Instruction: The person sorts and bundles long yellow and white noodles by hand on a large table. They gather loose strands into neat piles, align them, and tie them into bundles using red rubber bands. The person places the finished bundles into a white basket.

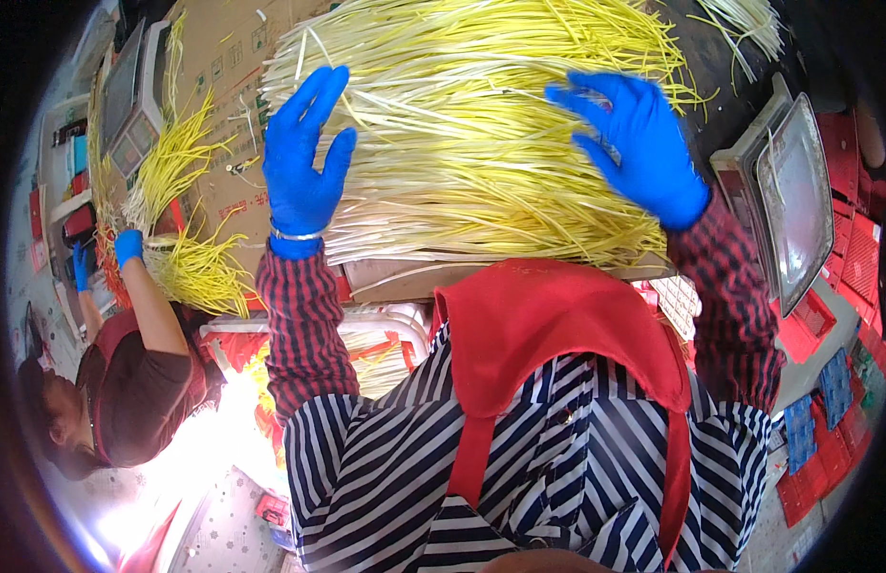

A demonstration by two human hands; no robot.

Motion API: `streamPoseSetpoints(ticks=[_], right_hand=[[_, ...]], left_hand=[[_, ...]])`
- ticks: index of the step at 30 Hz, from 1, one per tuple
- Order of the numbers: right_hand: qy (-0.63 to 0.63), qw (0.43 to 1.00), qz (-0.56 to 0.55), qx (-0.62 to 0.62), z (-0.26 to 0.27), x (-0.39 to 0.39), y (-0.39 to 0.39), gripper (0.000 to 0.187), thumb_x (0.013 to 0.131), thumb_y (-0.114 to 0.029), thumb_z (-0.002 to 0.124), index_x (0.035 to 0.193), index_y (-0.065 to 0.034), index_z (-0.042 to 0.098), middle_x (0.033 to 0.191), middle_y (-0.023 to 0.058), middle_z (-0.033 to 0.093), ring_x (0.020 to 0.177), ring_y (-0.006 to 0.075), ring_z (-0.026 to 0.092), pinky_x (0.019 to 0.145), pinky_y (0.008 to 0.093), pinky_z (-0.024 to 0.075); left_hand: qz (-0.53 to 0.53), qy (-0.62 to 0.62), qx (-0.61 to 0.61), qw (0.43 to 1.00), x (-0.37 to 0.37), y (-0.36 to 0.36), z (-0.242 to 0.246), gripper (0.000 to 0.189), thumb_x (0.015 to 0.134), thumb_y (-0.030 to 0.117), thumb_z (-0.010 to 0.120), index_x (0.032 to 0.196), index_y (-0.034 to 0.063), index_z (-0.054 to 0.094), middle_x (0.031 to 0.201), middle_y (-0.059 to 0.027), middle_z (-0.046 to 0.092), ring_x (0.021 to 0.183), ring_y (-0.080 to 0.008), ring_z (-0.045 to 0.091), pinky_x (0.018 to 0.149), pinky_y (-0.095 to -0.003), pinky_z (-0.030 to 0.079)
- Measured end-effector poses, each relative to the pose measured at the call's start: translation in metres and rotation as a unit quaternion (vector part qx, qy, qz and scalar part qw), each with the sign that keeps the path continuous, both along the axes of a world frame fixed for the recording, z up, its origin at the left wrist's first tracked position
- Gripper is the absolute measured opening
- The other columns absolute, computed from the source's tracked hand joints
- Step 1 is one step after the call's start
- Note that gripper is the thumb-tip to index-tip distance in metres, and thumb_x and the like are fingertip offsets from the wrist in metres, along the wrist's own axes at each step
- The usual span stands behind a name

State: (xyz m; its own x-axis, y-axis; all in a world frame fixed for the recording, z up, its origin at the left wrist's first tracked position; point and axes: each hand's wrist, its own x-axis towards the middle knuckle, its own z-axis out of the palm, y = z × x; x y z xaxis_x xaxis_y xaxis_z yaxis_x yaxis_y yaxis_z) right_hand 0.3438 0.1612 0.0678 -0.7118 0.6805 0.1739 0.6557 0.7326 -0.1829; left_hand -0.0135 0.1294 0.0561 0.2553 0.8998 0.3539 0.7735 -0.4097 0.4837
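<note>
A broad heap of yellow chives (450,172), white at the left ends and yellow at the right, lies side by side across the table before me. My left hand (303,157), in a blue glove with a band at the wrist, is over the white ends, thumb and fingers apart, with nothing in it. Over the yellow ends is my right hand (632,147), also blue-gloved and blurred at the fingers. Its thumb and fingers are apart and bent, and no stalk shows between them. Whether either hand touches the heap, I cannot tell.
Printed cardboard (224,64) covers the table. A scale (131,100) stands at left, another with a metal pan (797,208) at right. A co-worker's gloved hand (129,246) is at a chive bundle (192,268). A white-rimmed container (400,319) stands below the table edge. Red crates (855,251) lie at right.
</note>
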Motion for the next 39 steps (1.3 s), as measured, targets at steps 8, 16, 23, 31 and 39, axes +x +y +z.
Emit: streamPoseSetpoints(ticks=[8,16,23,31,39], right_hand=[[-0.026,0.991,0.092,-0.090,-0.036,-0.020,-0.054,0.051,0.082,-0.025,0.064,0.131,-0.0220,0.053,0.135,0.0055,0.051,0.125,0.0284,0.046,0.103,0.0475,0.0328],[0.109,0.989,0.069,-0.069,-0.008,-0.045,-0.023,0.032,0.084,-0.029,0.066,0.113,-0.0168,0.064,0.121,0.0099,0.058,0.111,0.0310,0.051,0.094,0.0463,0.0364],[0.425,0.846,-0.041,-0.319,-0.012,-0.173,0.061,0.090,0.076,-0.031,0.079,0.147,-0.0069,0.029,0.137,0.0207,0.047,0.131,0.0287,0.042,0.107,0.0376,0.0351],[0.338,0.885,0.135,-0.291,0.049,-0.158,0.111,0.024,0.093,-0.031,0.056,0.098,-0.0110,0.068,0.070,0.0066,0.066,0.061,0.0167,0.063,0.056,0.0326,0.0501],[-0.177,0.969,0.170,0.013,-0.003,-0.089,0.099,0.047,0.085,-0.025,0.063,0.130,-0.0164,0.054,0.096,0.0113,0.061,0.084,0.0304,0.060,0.069,0.0427,0.0472]], left_hand=[[0.257,-0.168,-0.004,0.952,-0.048,0.026,-0.030,0.027,0.085,0.017,0.065,0.112,0.0130,0.069,0.104,-0.0104,0.068,0.092,-0.0204,0.065,0.083,-0.0331,0.049],[0.358,0.281,-0.095,0.885,-0.059,0.125,-0.053,0.019,0.073,0.038,0.071,0.084,0.0234,0.075,0.094,-0.0108,0.070,0.085,-0.0318,0.066,0.074,-0.0432,0.053],[0.115,-0.015,0.169,0.979,-0.033,0.097,0.023,0.016,0.080,0.020,0.069,0.095,0.0150,0.072,0.084,-0.0075,0.067,0.078,-0.0279,0.065,0.066,-0.0358,0.050],[0.066,0.085,0.249,0.962,-0.029,0.041,0.103,0.035,0.081,0.003,0.065,0.112,0.0177,0.070,0.087,-0.0058,0.064,0.074,-0.0214,0.060,0.065,-0.0317,0.048],[0.022,0.211,0.055,0.976,-0.010,0.026,0.006,0.054,0.078,0.005,0.065,0.129,0.0215,0.059,0.123,-0.0091,0.058,0.113,-0.0275,0.053,0.094,-0.0394,0.042]])
